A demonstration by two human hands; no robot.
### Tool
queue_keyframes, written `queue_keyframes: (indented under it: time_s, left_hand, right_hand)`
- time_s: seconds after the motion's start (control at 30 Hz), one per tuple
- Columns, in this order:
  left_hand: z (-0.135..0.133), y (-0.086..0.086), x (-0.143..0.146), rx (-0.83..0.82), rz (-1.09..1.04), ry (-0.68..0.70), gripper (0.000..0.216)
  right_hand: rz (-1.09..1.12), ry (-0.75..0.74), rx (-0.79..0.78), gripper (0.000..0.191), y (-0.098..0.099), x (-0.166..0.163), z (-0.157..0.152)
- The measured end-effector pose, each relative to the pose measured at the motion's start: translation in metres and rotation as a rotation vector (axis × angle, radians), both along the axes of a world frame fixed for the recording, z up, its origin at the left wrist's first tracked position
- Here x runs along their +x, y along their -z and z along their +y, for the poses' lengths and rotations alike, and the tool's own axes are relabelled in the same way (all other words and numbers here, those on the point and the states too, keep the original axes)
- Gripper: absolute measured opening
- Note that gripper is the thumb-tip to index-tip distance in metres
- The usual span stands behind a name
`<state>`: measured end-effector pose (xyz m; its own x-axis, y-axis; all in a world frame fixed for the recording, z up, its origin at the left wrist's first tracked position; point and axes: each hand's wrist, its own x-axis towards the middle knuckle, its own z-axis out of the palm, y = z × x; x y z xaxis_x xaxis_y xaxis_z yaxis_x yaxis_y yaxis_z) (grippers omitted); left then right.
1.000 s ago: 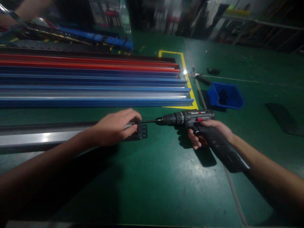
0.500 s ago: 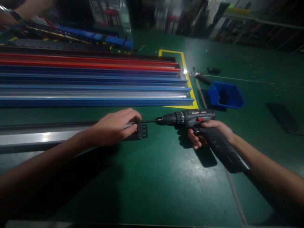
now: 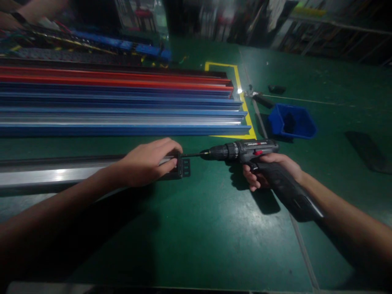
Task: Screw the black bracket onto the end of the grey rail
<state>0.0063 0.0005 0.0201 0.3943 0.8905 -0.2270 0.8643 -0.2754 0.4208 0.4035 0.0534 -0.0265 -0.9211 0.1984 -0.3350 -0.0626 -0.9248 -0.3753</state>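
My right hand (image 3: 269, 171) is wrapped round the grip of a black cordless drill (image 3: 251, 150), which lies level and points left. Its long thin bit (image 3: 192, 154) reaches the black end cap (image 3: 180, 167) of a silver metal profile (image 3: 61, 172). My left hand (image 3: 153, 161) grips that end from above, thumb on the near part and fingers over the far edge. A slotted black tab (image 3: 186, 167) sticks out to the right of the cap. The screw, if any, at the bit's tip is too small to make out.
Blue channel profiles (image 3: 122, 131) and red ones (image 3: 122, 77) lie lengthwise behind, by yellow tape (image 3: 249, 122) on the green table (image 3: 214, 228). A blue bin (image 3: 292, 122) and a black-handled tool (image 3: 260, 99) sit at right. Another person's arm (image 3: 39, 12) shows at upper left.
My hands, the drill and the silver profile hold almost the same position. At upper left, the other person's arm has shifted slightly.
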Motion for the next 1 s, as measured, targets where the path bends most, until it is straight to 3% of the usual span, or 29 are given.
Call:
queue_keyframes:
  time_s: [0.7,1.0]
  left_hand:
    - [0.003,0.014,-0.010,0.085,-0.023,0.061,0.034]
    - [0.001,0.008,-0.006,0.073,-0.013,0.062,0.034]
  right_hand:
    - [0.027,-0.008,-0.026,0.049,0.000,0.001,0.001]
    - [-0.005,0.007,0.002,0.047,-0.001,0.000,0.000]
